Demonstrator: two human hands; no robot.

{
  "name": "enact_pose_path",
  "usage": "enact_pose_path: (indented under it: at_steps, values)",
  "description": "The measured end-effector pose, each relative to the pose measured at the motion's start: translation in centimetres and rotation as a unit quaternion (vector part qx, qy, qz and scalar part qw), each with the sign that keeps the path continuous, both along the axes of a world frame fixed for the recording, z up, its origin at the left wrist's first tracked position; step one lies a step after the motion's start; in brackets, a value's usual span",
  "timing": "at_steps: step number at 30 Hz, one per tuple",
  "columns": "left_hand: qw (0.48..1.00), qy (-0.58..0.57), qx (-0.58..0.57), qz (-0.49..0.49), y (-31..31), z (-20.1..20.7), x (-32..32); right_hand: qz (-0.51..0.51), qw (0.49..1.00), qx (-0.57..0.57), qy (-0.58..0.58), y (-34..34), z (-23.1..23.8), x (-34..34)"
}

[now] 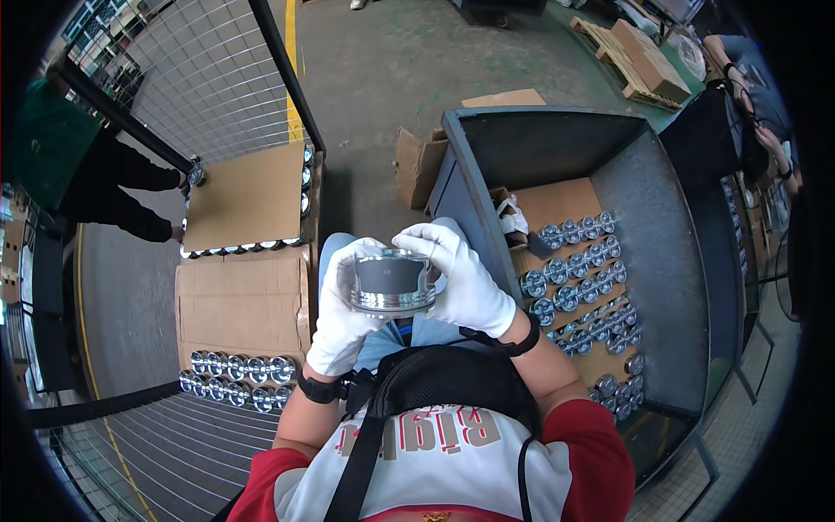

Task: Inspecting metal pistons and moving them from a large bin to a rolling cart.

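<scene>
A shiny metal engine piston with a dark grey skirt patch is held up in front of my body, its ringed end facing down. My left hand, in a white glove, grips its left side. On the right side and top, my right hand, gloved too, closes round it. To my left, rows of similar pistons stand on a cardboard sheet. More pistons lie in rows inside a grey metal bin to my right.
A cardboard sheet covers another layer of pistons at the far left. Wire mesh panels border that stack. One person stands at the left; another person is at the far right. A wooden pallet with a carton lies beyond.
</scene>
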State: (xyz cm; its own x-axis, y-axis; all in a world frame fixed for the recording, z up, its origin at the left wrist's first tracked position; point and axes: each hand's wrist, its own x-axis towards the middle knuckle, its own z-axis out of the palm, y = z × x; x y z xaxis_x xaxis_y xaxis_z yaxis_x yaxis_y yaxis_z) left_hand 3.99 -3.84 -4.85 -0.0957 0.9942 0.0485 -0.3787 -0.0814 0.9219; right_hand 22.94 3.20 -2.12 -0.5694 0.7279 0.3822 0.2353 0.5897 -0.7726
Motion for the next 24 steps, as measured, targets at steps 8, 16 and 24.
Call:
enact_pose_path:
  at_steps: [8,16,24]
  values:
    - [0.999,0.035,0.018,0.024,0.1,0.0,0.1,0.010,0.999,-0.034,-0.005,-0.1,0.3,0.6]
    - [0.967,0.209,0.131,0.057,0.9,0.0,-0.1,0.029,0.999,0.013,0.014,-0.1,1.4,0.5]
    - [0.908,0.343,0.205,0.128,0.3,1.5,0.6,0.020,0.997,0.001,0.071,-0.2,0.8,0.2]
